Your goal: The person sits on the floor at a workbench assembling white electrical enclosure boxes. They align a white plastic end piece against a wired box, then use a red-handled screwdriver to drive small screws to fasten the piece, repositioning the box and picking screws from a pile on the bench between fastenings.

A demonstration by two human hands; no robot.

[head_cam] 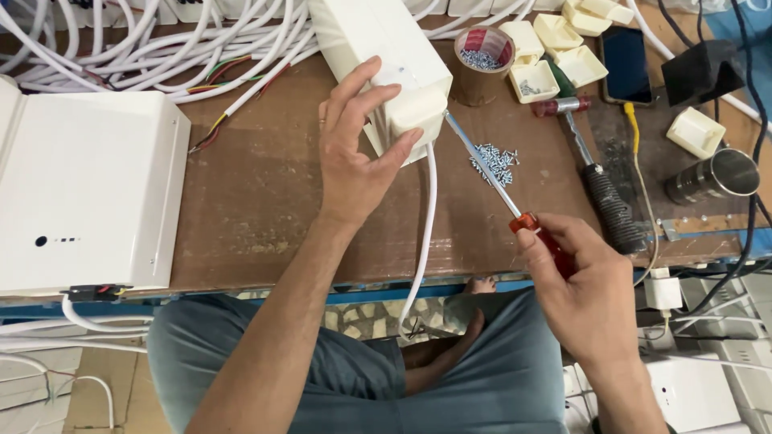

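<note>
The left hand [351,157] is wrapped around the near end of a long white box [384,56] lying on the brown workbench [257,201], thumb on one side and fingers spread over the other, with a white cable [424,233] hanging from that end over the bench edge. The right hand [583,297] has its fingers closed on the red handle of a screwdriver [503,193], whose tip meets the box's end corner. Just beyond the shaft lies a small heap of screws [494,161], near a roll of tape [482,64] with more screws inside.

cream box [384,48], red-handled screwdriver [515,210], brown table [257,193]
</note>
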